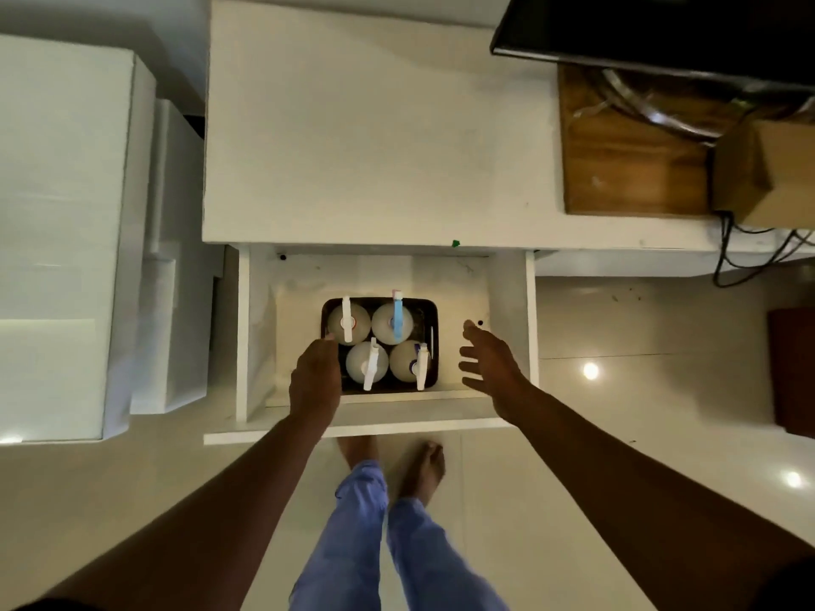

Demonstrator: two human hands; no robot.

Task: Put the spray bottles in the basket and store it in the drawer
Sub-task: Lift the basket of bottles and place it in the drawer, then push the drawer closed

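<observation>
A dark basket (pixel 430 321) rests on the floor of the open white drawer (pixel 511 302). Several pale spray bottles stand upright inside it, one with a blue trigger head (pixel 398 319), the others with white heads (pixel 346 319). My left hand (pixel 315 377) is at the basket's left rim, fingers curled down on the edge. Off to the basket's right, my right hand (pixel 489 361) hovers with fingers spread, touching nothing.
The drawer juts out from a white cabinet top (pixel 375 125). White boxes (pixel 66 213) stand at left. At right are a wooden board (pixel 626 160), a cardboard box (pixel 767 169), cables and a dark screen (pixel 661 24). My legs and bare feet stand below the drawer front.
</observation>
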